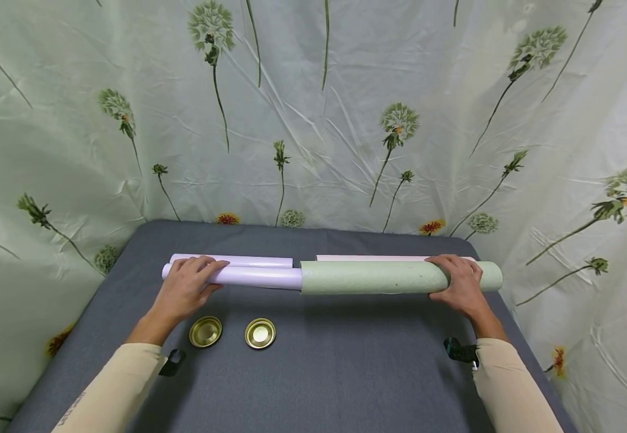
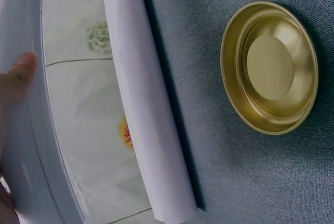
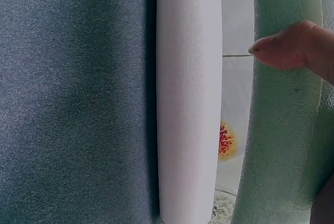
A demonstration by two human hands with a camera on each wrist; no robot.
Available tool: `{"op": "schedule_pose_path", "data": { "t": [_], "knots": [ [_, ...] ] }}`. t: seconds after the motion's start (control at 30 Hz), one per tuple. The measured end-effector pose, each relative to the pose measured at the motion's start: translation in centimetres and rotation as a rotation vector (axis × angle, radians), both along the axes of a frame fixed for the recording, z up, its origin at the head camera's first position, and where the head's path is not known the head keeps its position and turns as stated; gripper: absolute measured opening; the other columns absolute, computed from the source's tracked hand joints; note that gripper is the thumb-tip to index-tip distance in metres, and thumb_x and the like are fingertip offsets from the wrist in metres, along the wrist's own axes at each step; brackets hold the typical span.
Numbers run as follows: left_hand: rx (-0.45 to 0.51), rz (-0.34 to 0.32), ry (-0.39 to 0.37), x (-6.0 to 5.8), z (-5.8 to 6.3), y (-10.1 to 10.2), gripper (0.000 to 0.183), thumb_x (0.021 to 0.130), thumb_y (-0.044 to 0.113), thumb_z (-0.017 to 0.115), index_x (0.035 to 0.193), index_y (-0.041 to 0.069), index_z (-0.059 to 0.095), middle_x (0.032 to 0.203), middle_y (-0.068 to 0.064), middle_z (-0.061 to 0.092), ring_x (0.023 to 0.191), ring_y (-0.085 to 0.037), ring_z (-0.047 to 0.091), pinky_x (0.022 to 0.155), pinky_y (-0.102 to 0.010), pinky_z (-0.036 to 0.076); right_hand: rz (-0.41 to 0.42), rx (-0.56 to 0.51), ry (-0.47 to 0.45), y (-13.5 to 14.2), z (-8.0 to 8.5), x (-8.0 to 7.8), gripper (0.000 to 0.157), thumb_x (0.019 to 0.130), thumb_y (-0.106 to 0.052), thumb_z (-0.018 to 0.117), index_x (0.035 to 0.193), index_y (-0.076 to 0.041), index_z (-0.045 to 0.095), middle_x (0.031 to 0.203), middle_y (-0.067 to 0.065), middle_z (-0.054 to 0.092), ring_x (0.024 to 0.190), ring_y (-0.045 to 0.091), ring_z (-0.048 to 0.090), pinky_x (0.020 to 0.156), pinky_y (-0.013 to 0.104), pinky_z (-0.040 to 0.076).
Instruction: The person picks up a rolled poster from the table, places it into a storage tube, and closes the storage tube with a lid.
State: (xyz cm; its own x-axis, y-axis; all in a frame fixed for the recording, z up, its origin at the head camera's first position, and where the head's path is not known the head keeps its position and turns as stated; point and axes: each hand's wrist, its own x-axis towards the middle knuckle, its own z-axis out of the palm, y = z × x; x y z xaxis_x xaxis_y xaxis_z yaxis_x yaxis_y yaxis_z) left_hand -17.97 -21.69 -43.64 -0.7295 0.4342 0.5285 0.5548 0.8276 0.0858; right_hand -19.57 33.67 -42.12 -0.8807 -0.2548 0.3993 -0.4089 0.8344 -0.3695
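Observation:
My left hand (image 1: 186, 284) grips a glossy lilac roll (image 1: 264, 278) near its left end; in the left wrist view the thumb (image 2: 23, 67) lies along it. My right hand (image 1: 458, 282) grips a thicker pale green roll (image 1: 367, 278) toward its right end, thumb in front and fingers over the top. The two rolls are level and in line, the lilac roll's right end meeting the green roll's left end. Both are held above the table. Behind them lie a second lilac roll (image 1: 256, 261) on the left and a pale pink roll (image 1: 367, 258) on the right, partly hidden.
Two round gold metal dishes (image 1: 205, 332) rest on the grey cloth-covered table (image 1: 345, 373), nearer to me and toward the left. Beyond the table's far edge hangs a pale curtain (image 1: 313, 120) with dandelion prints. A dark camera mount (image 1: 460, 350) sits at each wrist.

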Motion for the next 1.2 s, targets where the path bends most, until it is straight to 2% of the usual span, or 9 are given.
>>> {"op": "schedule_pose_path", "data": {
  "t": [0.33, 0.6, 1.2],
  "knots": [
    [0.011, -0.049, 0.056, 0.2, -0.1, 0.4, 0.051, 0.066, 0.011, 0.087, 0.113, 0.01, 0.067, 0.096, -0.011, 0.064, 0.091, -0.035, 0.061, 0.078, -0.055, 0.043, -0.004, 0.003, 0.008, -0.3, 0.2, 0.1, 0.076, 0.046, 0.005, 0.091, 0.116, -0.003, 0.062, 0.111, 0.023, 0.057, 0.108, 0.044, 0.047, 0.091, 0.066, 0.018],
    [-0.014, -0.041, 0.051, 0.4, 0.2, 1.0, 0.054, 0.067, 0.013, 0.087, 0.116, 0.009, 0.066, 0.099, -0.012, 0.065, 0.094, -0.035, 0.061, 0.077, -0.054, 0.044, -0.01, 0.0, -0.006, -0.6, 0.3, 0.2, 0.074, 0.048, 0.005, 0.091, 0.116, -0.003, 0.062, 0.111, 0.023, 0.057, 0.109, 0.044, 0.047, 0.092, 0.067, 0.016],
    [0.003, -0.083, 0.082, 0.4, 0.6, 2.6, 0.051, 0.066, 0.017, 0.087, 0.113, 0.012, 0.066, 0.097, -0.01, 0.066, 0.089, -0.032, 0.061, 0.074, -0.051, 0.045, 0.01, 0.002, 0.029, -1.1, 0.5, 0.0, 0.074, 0.047, 0.005, 0.091, 0.114, -0.004, 0.064, 0.11, 0.022, 0.058, 0.108, 0.043, 0.048, 0.09, 0.066, 0.018]
  ]
}}
